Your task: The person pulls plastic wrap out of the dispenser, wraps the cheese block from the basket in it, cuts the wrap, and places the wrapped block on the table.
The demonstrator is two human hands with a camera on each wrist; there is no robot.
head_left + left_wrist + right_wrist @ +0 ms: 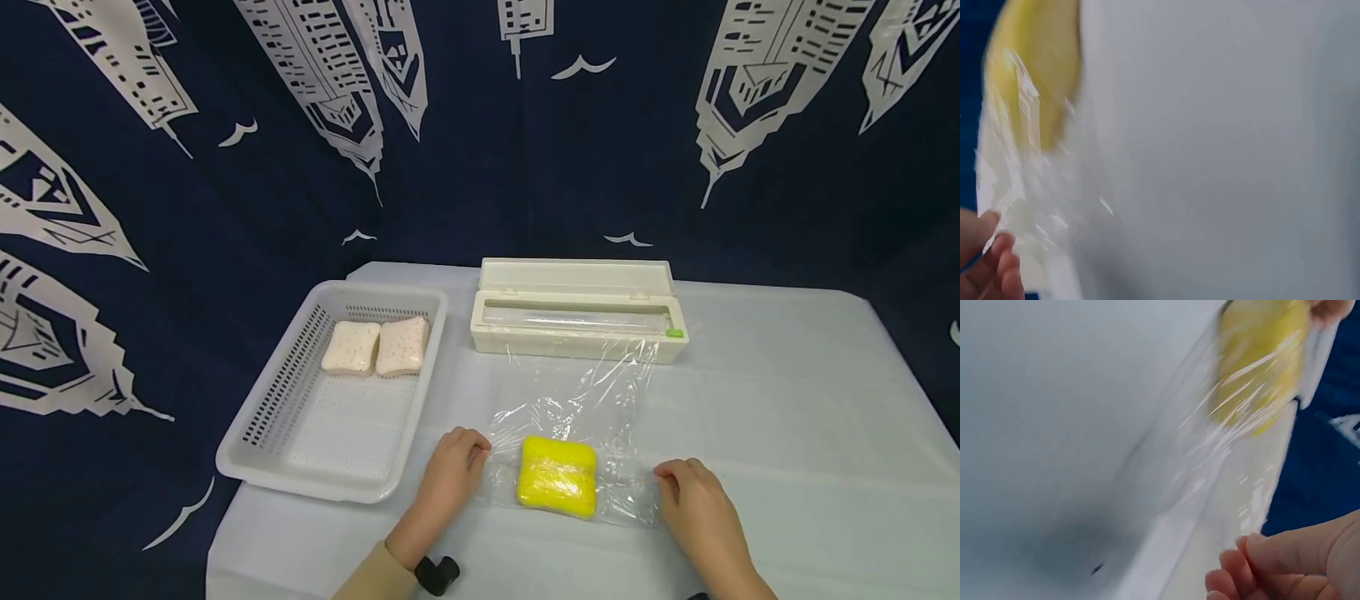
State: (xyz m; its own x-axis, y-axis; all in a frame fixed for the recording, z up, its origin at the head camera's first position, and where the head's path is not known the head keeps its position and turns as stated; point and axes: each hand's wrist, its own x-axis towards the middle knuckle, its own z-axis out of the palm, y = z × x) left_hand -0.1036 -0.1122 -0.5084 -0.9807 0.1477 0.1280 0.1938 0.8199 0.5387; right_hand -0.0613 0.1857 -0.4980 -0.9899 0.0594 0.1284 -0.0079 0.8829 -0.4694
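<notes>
A yellow, pillow-shaped square block (557, 477) lies on the table under clear plastic wrap (570, 408), which catches the light in creases. The wrap runs back from a cream dispenser box (577, 344) with its lid up. My left hand (452, 467) pinches the wrap's left edge between thumb and fingers, beside the block. At the opposite edge, my right hand (699, 504) pinches the wrap with thumb and forefinger. In the right wrist view, the film stretches in taut streaks from the block (1254, 362) towards the right fingertips (1249, 544).
To the left stands a white slotted basket (251, 471) with two pale speckled square blocks (351, 347) at its back. A green cutter tab (674, 333) sits at the dispenser's right end. Behind the white-covered table (787, 400) hangs a dark blue patterned cloth (480, 183).
</notes>
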